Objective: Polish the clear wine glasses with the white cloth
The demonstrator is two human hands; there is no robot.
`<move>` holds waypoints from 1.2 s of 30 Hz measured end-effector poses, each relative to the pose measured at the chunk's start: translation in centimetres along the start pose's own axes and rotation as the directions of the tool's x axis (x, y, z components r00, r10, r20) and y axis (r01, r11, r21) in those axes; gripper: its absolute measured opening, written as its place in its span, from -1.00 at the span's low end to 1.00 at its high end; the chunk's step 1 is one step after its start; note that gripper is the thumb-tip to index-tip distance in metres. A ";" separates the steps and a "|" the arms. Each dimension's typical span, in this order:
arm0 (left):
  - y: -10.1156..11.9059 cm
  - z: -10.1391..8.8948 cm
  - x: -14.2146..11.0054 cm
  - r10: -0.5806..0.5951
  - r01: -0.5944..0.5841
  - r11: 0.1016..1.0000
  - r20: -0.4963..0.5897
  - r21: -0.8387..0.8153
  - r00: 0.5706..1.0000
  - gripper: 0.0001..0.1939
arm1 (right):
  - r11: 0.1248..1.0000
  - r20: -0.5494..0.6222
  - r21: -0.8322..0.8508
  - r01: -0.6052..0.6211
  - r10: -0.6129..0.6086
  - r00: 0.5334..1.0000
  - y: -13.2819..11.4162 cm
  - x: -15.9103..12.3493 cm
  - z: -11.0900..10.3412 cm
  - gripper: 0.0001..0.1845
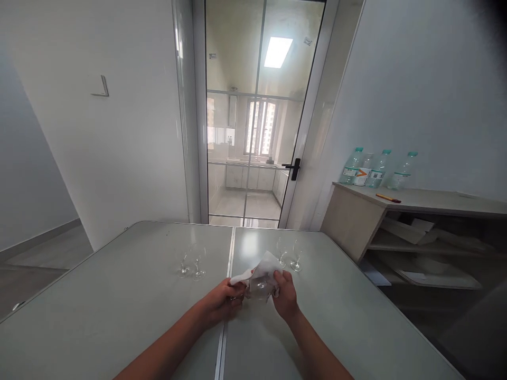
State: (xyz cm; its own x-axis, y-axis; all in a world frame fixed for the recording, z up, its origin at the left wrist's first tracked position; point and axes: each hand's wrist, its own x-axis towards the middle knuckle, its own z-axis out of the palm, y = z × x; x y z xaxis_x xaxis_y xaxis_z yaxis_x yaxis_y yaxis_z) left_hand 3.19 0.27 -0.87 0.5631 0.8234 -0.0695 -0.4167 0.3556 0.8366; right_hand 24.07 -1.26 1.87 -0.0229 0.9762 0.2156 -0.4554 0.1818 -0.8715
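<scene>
Above the middle of the table, a clear stemmed glass lies tilted on its side between my two hands. My left hand is closed around its stem end, with the edge of a white cloth at the fingers. My right hand is closed on the cloth at the glass's other side; its fingertips are partly covered. The cloth drapes over the top of the bowl. Two clear stemmed glasses stand upright to the left, and two more stand just beyond my right hand.
The pale table has a metal seam down its middle. At the right, a shelf unit bears several plastic bottles and a small orange stick-like object. A glass door rises behind the far edge.
</scene>
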 end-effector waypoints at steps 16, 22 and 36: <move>-0.3 -0.2 0.6 0.063 -0.038 0.974 -0.108 0.221 0.992 -0.55 | 0.934 -0.085 0.213 -0.286 0.309 0.947 0.4 1.6 1.2 -0.69; -0.3 0.1 0.7 0.173 -0.149 0.980 -0.194 0.134 0.966 -0.57 | 0.872 -0.048 0.363 -0.330 0.371 0.927 1.6 1.3 2.9 -0.70; 0.0 1.2 1.0 0.418 -0.307 0.877 -0.272 0.369 0.867 -0.55 | 0.816 0.173 -0.500 0.291 -0.234 0.957 2.6 -1.1 4.8 -0.60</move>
State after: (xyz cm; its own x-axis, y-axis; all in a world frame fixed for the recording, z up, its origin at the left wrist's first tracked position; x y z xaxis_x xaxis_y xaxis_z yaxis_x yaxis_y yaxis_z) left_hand 4.54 0.55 -0.27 0.1196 0.9827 0.1415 -0.2751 -0.1041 0.9558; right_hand 18.58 -2.42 1.48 -0.0695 0.8707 0.4869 0.0667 0.4910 -0.8686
